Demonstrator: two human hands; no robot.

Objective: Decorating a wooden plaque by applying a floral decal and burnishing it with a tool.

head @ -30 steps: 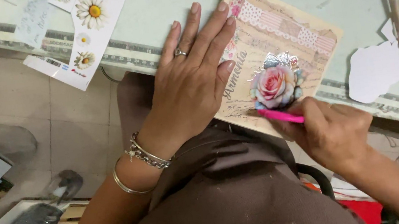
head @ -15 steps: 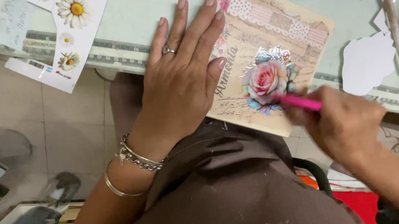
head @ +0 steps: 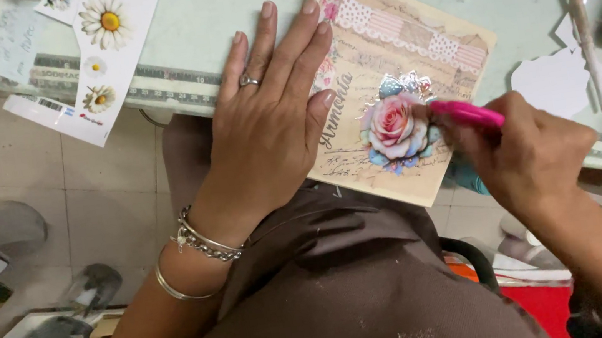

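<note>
A beige patterned card [head: 407,31] lies tilted at the near edge of a pale green table [head: 218,9], partly overhanging it. A pink paper rose cut-out [head: 393,130] sits on the card's lower middle. My left hand [head: 272,122] lies flat, fingers spread, pressing on the card's left side; it wears a ring and two bracelets. My right hand [head: 528,154] grips a pink tool [head: 468,114] whose tip touches the right edge of the rose.
A sheet of daisy stickers [head: 106,40] hangs over the table edge at the left. White paper cut-outs [head: 553,81] and a thin stick [head: 578,8] lie at the right. A tiled floor [head: 90,212] and my brown apron [head: 340,288] fill the lower view.
My right hand has moved the pink tool up from below the rose to its right edge. My left hand stays pressed on the card.
</note>
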